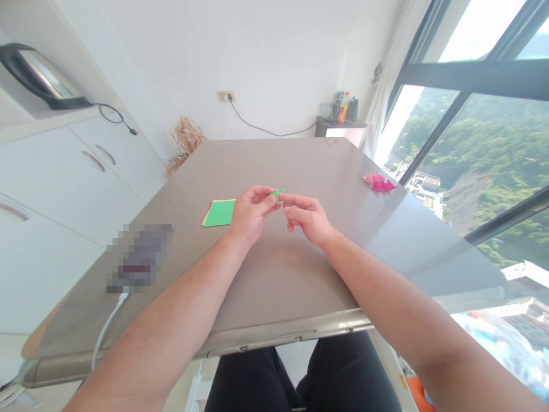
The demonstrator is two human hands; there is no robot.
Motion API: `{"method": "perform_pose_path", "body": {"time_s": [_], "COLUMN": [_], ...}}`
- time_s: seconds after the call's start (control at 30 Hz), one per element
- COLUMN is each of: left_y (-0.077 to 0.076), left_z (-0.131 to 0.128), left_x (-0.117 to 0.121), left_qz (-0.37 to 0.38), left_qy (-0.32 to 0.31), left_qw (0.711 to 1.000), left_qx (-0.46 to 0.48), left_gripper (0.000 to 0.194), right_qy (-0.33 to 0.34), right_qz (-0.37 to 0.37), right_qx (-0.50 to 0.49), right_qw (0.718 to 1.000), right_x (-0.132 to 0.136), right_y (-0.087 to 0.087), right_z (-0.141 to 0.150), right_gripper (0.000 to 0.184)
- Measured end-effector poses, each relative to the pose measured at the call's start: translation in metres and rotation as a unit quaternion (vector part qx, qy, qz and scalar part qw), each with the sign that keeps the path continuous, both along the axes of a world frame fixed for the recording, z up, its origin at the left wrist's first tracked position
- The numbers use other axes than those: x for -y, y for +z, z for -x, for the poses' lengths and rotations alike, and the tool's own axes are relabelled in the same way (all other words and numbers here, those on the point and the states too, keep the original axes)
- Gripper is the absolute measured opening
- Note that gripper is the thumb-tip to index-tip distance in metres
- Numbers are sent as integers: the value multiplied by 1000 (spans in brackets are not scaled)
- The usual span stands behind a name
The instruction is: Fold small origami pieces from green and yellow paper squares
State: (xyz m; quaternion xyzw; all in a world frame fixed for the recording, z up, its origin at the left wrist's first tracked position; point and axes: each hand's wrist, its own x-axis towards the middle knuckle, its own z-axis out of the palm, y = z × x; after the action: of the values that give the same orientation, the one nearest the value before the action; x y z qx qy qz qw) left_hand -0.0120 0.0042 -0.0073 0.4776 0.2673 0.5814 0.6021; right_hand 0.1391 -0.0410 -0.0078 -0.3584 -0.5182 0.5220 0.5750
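Over the middle of the table, my left hand [252, 214] pinches a small piece of folded green paper [275, 197] between thumb and fingers. My right hand [312, 218] meets it from the other side. Its index finger is stretched out with the tip at the green paper, while the thumb sits lower and apart and the other fingers curl in. Partly behind my left wrist lies a stack of coloured paper sheets [218, 213], green on top with red and pale edges showing. Several pink folded paper pieces [379, 183] rest near the table's right edge.
A blurred-out device [141, 257] with a white cable [107, 329] lies on the table [274, 274] at the left. Beyond the far edge are a wall socket [225, 96], dried stalks [184, 143] and a small cabinet [343, 131] holding bottles. Large windows stand at the right.
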Motion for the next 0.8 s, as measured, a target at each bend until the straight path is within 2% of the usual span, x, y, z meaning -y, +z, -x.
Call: {"method": "perform_pose_path", "body": {"time_s": [0.1, 0.33, 0.6, 0.8], "left_y": [-2, -3, -1, -4], "left_z": [-3, -10, -12, -12], "left_x": [3, 9, 15, 14], "left_qz": [-42, -88, -85, -99], "left_qy": [36, 123, 138, 137], "left_qw": [997, 983, 980, 978], "left_qx": [-45, -103, -118, -125], "left_gripper": [33, 26, 22, 19], "right_qy": [3, -50, -59, -40], "right_qz": [9, 13, 10, 14], "right_qx": [-13, 29, 60, 39], "right_qw": [1000, 998, 996, 998], "right_x": [0, -1, 0, 0], "right_y": [2, 3, 6, 5], "right_z": [-1, 1, -1, -3], "right_gripper": [30, 19, 21, 21]}}
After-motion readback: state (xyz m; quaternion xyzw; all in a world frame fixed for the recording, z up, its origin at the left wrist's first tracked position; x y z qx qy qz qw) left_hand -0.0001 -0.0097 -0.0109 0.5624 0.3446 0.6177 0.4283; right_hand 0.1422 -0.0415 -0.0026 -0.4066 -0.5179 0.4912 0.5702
